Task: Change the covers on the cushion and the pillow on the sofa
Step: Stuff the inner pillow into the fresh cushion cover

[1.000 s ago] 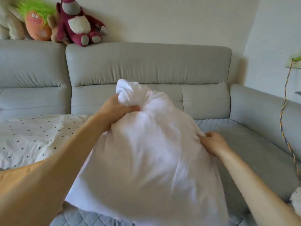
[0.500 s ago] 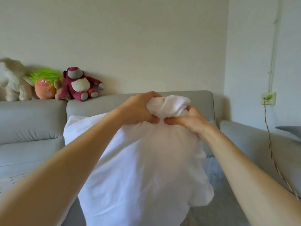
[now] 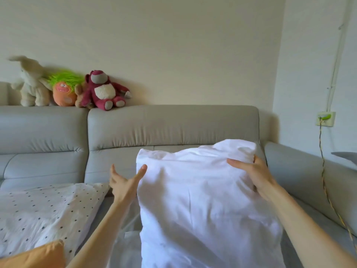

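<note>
Though bunched at top between both hands half second back, now let go on one side: white pillow (image 3: 202, 200) upright over sofa (image 3: 173, 124) seat, 5 o'clock of frame centre. Left hand (image 3: 123, 182) off bunch, spread wide, one fingertip touching pillow's 9 o'clock edge. Right hand (image 3: 253, 175) clamped round 2 o'clock corner. Judged: shaping stage, set-down likely next; fresh cover or bare insert, cannot tell. Dotted cover (image 3: 42, 209) flat at 8 o'clock; orange cushion (image 3: 34, 256) at 7 o'clock. Brands, labels, writing: none legible.
</note>
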